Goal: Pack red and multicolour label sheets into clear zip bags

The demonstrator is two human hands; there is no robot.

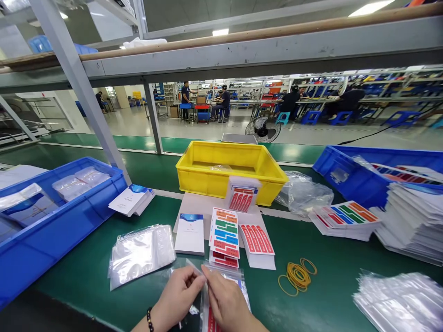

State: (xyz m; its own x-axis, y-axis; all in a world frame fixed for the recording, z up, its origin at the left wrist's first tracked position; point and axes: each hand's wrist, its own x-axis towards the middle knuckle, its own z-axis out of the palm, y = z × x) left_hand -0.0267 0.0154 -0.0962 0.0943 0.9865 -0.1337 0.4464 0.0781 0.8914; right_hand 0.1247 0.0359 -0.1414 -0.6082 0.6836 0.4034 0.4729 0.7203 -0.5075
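Observation:
At the near edge of the bench, my left hand is closed in a pinch on a clear plastic zip bag. My right hand meets it at the fingertips, its fingers pressed together on the same bag. Red and white printed sheets show through the plastic beneath my right hand. Just beyond lie a stack of white booklets with a blue top, a stack of multicoloured sticker sheets and a stack of red sticker sheets. Left of them rests a pile of clear bags.
Behind stands a yellow bin, with a filled bag leaning on its front. Blue bins flank the bench. Rubber bands, more clear bags and paper stacks lie right. A shelf beam crosses above.

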